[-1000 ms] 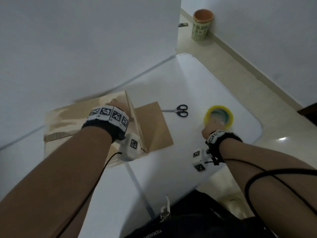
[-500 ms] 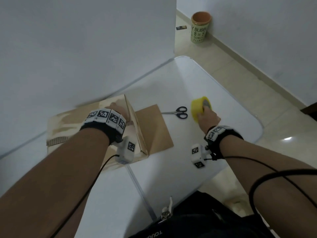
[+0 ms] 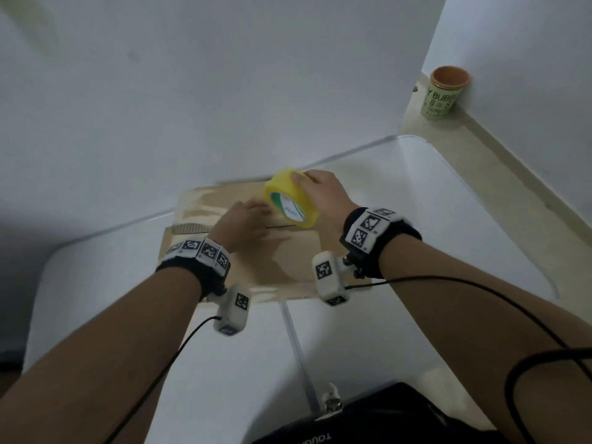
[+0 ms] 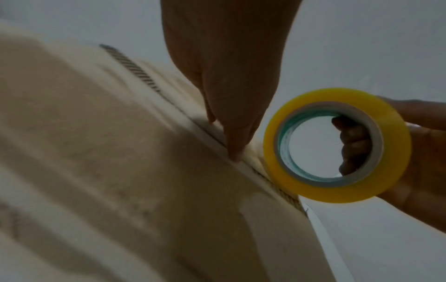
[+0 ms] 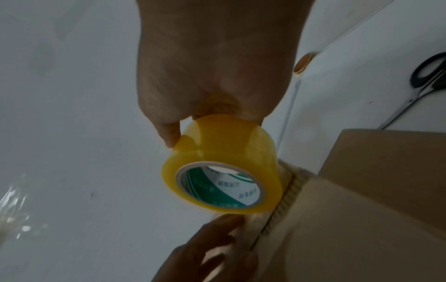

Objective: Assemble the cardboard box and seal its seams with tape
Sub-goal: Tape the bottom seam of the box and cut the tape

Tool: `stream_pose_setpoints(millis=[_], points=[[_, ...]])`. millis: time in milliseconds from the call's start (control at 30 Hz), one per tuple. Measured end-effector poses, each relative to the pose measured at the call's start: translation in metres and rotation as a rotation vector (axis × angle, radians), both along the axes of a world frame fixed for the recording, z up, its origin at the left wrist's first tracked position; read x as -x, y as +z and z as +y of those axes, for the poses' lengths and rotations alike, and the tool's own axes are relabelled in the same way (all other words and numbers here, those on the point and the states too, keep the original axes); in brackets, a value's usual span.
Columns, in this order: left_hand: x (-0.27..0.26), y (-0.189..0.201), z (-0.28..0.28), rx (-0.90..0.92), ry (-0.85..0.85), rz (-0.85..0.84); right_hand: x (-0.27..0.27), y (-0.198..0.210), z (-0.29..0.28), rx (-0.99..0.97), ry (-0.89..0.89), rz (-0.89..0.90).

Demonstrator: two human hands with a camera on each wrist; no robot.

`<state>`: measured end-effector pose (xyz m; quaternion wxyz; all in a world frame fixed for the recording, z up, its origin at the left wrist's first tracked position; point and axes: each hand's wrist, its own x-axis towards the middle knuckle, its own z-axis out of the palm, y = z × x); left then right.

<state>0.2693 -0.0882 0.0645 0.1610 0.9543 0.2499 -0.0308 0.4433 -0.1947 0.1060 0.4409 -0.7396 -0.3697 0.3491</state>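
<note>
The brown cardboard box lies on the white table against the wall, its top flaps folded down with a seam across the middle. My left hand presses straight fingers onto that seam. My right hand grips a yellow roll of tape and holds it just above the box's far right part, next to my left fingertips. In the left wrist view the tape roll faces the camera, with my right fingers inside its core. In the right wrist view the tape roll hangs over the box edge.
Black-handled scissors lie on the table right of the box, seen only in the right wrist view. A green paper cup stands on the floor in the far corner. A black bag sits at the table's near edge.
My right hand lifted the tape roll off the table at the right and carried it left over the box. The raised flap now lies flat under my left hand.
</note>
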Motion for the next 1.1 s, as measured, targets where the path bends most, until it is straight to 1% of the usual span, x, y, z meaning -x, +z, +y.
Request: stream_pose_setpoints(millis=[67, 133, 200, 367, 433, 500, 567, 633, 700, 833, 967, 1100], points=[[0.013, -0.009, 0.000, 0.024, 0.035, -0.048, 0.017, -0.004, 0.007, 0.034, 0.057, -0.046], [0.026, -0.017, 0.005, 0.049, 0.139, -0.081, 0.027, -0.007, 0.012, 0.047, 0.060, -0.093], [0.042, -0.020, 0.012, 0.075, 0.269, -0.045, 0.031, -0.007, 0.015, 0.053, 0.041, -0.138], [0.093, -0.020, 0.040, 0.074, 0.459, 0.117, 0.036, -0.012, 0.014, 0.062, -0.019, -0.213], [0.110, -0.021, 0.042, 0.134, 0.524, 0.068, 0.036, -0.015, 0.013, 0.058, -0.043, -0.252], [0.121, -0.022, 0.038, 0.171, 0.522, -0.012, 0.034, -0.014, 0.015, 0.060, -0.064, -0.230], [0.127, -0.024, 0.035, 0.132, 0.470, -0.045, 0.035, -0.011, 0.022, 0.062, -0.069, -0.219], [0.128, -0.025, 0.034, 0.103, 0.419, -0.058, 0.042, -0.006, 0.032, 0.062, -0.035, -0.266], [0.130, -0.027, 0.035, 0.171, 0.480, -0.114, 0.055, 0.001, 0.042, 0.057, 0.016, -0.294], [0.136, -0.033, 0.036, 0.278, 0.589, -0.260, 0.080, 0.012, 0.064, 0.038, 0.150, -0.260], [0.139, -0.039, 0.036, 0.357, 0.628, -0.347, 0.104, 0.019, 0.088, 0.040, 0.264, -0.293], [0.141, -0.041, 0.037, 0.405, 0.623, -0.390, 0.118, 0.005, 0.099, 0.074, 0.339, -0.344]])
